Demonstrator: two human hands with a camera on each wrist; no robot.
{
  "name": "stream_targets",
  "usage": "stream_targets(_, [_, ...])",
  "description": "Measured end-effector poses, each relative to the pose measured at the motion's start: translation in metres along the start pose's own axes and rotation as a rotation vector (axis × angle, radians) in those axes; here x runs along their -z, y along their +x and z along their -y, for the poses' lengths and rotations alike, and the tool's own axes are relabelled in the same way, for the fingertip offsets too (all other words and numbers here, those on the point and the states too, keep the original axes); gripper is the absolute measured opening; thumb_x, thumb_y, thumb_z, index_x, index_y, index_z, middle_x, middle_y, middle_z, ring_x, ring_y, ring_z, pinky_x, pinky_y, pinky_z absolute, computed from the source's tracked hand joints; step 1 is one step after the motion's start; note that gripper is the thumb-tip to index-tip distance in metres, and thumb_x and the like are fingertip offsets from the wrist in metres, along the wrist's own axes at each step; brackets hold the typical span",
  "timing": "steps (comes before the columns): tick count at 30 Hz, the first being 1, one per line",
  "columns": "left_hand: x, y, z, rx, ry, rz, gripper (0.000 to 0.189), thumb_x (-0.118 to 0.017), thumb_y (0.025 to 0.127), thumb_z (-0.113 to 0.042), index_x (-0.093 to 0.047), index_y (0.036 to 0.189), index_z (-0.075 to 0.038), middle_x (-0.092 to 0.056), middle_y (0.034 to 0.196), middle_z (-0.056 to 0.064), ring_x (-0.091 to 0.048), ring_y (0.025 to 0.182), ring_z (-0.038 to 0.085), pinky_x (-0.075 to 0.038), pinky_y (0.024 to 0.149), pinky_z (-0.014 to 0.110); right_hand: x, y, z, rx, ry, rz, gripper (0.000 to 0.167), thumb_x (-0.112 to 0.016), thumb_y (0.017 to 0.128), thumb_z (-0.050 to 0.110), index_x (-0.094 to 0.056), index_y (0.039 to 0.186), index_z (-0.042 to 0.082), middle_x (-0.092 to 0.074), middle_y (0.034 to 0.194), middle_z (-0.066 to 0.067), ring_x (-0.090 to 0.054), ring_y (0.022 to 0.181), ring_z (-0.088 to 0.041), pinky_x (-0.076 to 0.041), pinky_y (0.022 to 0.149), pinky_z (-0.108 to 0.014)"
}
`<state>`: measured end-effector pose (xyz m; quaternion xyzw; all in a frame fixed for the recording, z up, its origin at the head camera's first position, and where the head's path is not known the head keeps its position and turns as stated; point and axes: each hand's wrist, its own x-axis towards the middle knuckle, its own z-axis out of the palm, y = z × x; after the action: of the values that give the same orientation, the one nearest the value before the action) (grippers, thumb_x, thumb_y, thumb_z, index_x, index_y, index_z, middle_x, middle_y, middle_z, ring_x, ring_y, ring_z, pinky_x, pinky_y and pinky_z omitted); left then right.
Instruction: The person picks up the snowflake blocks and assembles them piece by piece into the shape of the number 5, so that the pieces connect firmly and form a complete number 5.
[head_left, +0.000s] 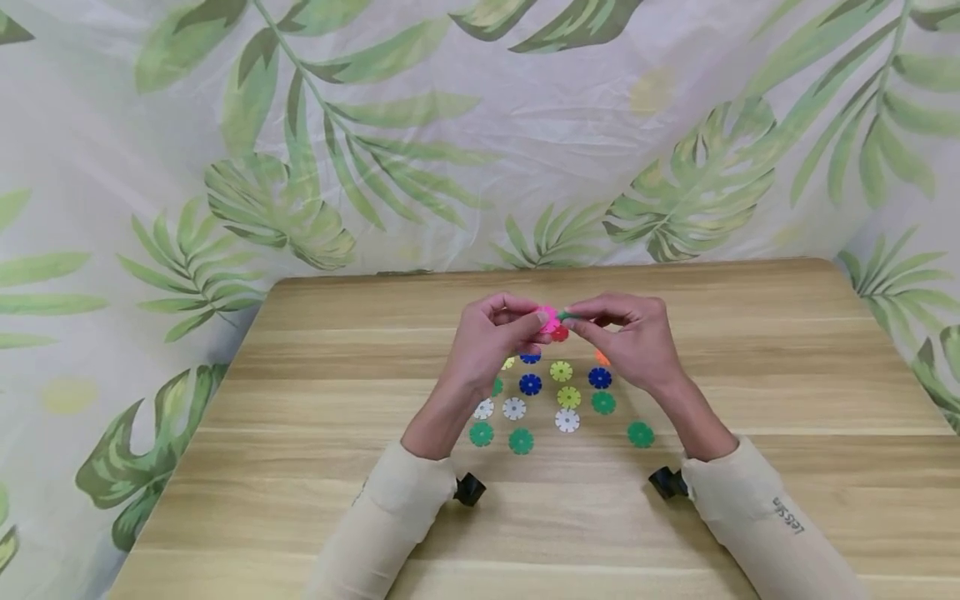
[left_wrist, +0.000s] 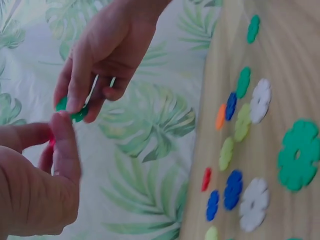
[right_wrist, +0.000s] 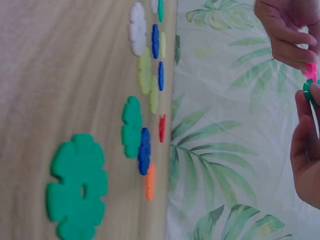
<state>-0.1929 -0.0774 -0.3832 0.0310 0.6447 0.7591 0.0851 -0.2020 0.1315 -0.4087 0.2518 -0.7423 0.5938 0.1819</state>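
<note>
My left hand (head_left: pixel 495 337) pinches a pink notched flower-shaped disc (head_left: pixel 549 318) between thumb and fingers, above the far part of the table. Facing it, my right hand (head_left: pixel 630 337) pinches a green notched disc (head_left: pixel 564 316) by thumb and fingertips. The two discs meet at their edges, the green one turned nearly edge-on to the head camera. In the left wrist view, fingers cover much of the green disc (left_wrist: pixel 80 114), and the pink one is mostly hidden. The right wrist view has the pink disc (right_wrist: pixel 311 71) just above the green one.
Below the hands, several loose discs lie flat on the wooden table (head_left: pixel 300 500): a red one (head_left: pixel 559 334), blue (head_left: pixel 530 384), yellow (head_left: pixel 568 397), white (head_left: pixel 567 420), green (head_left: pixel 641 434) and orange (head_left: pixel 602 357). A leaf-patterned cloth (head_left: pixel 420 192) hangs behind the table.
</note>
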Motion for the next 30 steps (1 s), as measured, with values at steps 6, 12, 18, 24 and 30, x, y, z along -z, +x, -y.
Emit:
stream_targets(6, [0.01, 0.003, -0.006, 0.041, 0.032, 0.084, 0.009, -0.073, 0.099, 0.0, -0.072, 0.106, 0.006, -0.076, 0.089, 0.006, -0.076, 0.073, 0.012, -0.065, 0.071, 0.023, 0.005, 0.003, 0.004, -0.017, 0.026, 0.058, 0.016, -0.081, 0.086, -0.014, -0.083, 0.098, -0.002, -0.08, 0.094, -0.02, -0.074, 0.08, -0.004, -0.062, 0.074, -0.019])
stream_targets(12, [0.009, 0.002, -0.005, 0.003, 0.044, 0.079, 0.011, -0.072, 0.099, 0.001, -0.074, 0.107, 0.008, -0.074, 0.087, 0.004, -0.075, 0.073, 0.011, -0.065, 0.073, 0.022, 0.003, 0.001, 0.003, 0.025, 0.041, 0.04, 0.016, -0.082, 0.085, -0.015, -0.083, 0.095, -0.003, -0.079, 0.091, -0.022, -0.075, 0.08, -0.003, -0.062, 0.074, -0.018])
stream_targets(18, [0.0, 0.001, 0.001, -0.021, 0.029, 0.03, 0.013, -0.075, 0.096, 0.003, -0.074, 0.107, 0.011, -0.073, 0.083, 0.001, -0.071, 0.071, 0.012, -0.062, 0.067, 0.02, 0.0, -0.001, 0.003, 0.062, 0.024, -0.033, 0.014, -0.084, 0.081, -0.017, -0.082, 0.089, -0.006, -0.078, 0.084, -0.023, -0.073, 0.077, 0.002, -0.061, 0.072, -0.016])
stream_targets(24, [-0.006, -0.001, 0.001, -0.044, 0.024, -0.021, 0.014, -0.076, 0.093, 0.005, -0.074, 0.104, 0.013, -0.074, 0.082, 0.0, -0.071, 0.068, 0.01, -0.062, 0.067, 0.021, -0.002, -0.002, 0.006, 0.106, -0.036, -0.067, 0.018, -0.084, 0.08, -0.017, -0.084, 0.085, 0.001, -0.079, 0.08, -0.018, -0.07, 0.07, 0.001, -0.057, 0.065, -0.014])
stream_targets(30, [-0.002, 0.001, -0.002, -0.058, 0.078, -0.008, 0.013, -0.077, 0.094, 0.003, -0.076, 0.103, 0.012, -0.075, 0.084, 0.001, -0.072, 0.071, 0.011, -0.064, 0.072, 0.023, -0.003, -0.001, 0.006, 0.054, -0.048, -0.043, 0.016, -0.084, 0.083, -0.014, -0.083, 0.087, 0.002, -0.08, 0.081, -0.017, -0.065, 0.061, -0.005, -0.052, 0.057, -0.015])
